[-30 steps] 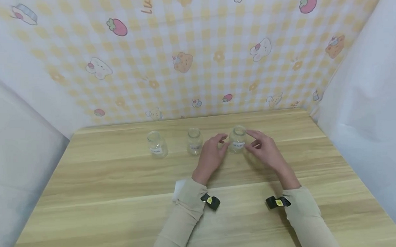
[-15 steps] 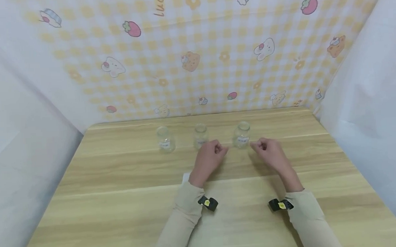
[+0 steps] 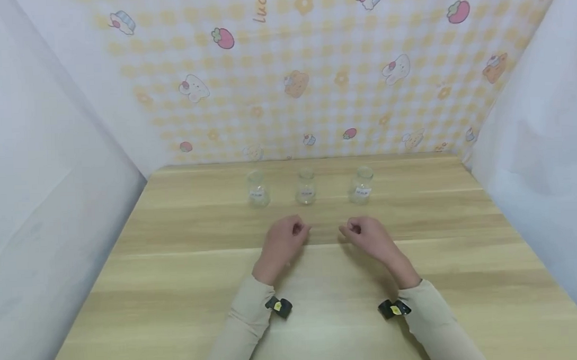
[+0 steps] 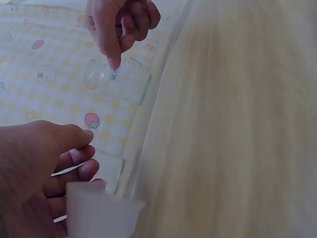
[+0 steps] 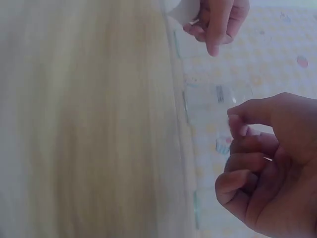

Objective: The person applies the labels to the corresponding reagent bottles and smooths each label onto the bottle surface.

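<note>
Three clear glass jars stand in a row toward the back of the table: a left jar [image 3: 258,192], a middle jar [image 3: 306,188] and a right jar [image 3: 361,188], each with a small white label. My left hand [image 3: 283,244] is in front of the left and middle jars, fingers loosely curled. Opposite it, my right hand [image 3: 371,238] is bent the same way, in front of the right jar. Neither hand touches a jar. A white paper-like piece [image 4: 101,213] overlaps the left fingers in the left wrist view; in the head view it is hidden.
The wood-grain table [image 3: 144,291] ends at a yellow checked cloth backdrop [image 3: 277,117] just behind the jars. White sheets hang at the left side [image 3: 55,188] and the right side [image 3: 540,139]. Both sleeves wear dark wrist straps.
Both hands have drawn back toward the body from either side of the right jar, their fingers curling in. The head view has swung left; the jars keep their row.
</note>
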### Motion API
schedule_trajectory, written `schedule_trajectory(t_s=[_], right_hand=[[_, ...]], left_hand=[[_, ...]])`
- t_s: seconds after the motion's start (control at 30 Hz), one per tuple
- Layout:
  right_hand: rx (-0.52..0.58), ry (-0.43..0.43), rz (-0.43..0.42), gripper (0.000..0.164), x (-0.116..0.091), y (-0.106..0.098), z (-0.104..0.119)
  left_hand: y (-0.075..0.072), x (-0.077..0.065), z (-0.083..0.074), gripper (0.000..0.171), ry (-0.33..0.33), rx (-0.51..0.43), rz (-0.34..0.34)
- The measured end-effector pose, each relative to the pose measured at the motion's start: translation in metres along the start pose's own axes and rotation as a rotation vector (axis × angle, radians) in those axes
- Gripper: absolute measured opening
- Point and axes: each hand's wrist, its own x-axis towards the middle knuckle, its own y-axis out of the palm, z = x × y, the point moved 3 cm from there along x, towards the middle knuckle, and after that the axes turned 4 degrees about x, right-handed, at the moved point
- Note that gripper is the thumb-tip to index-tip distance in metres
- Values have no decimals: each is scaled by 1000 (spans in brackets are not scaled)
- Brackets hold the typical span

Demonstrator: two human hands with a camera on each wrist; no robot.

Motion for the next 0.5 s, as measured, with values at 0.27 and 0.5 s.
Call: schedule_trajectory(t_s=[0.27, 0.5], right_hand=[[-148, -104, -32, 46, 15, 3, 21], [-317, -132, 1, 74, 13, 4, 33]], left_hand=[[-22, 7, 10, 23, 49, 184, -9], [-25, 6, 8, 59, 45, 328, 113]])
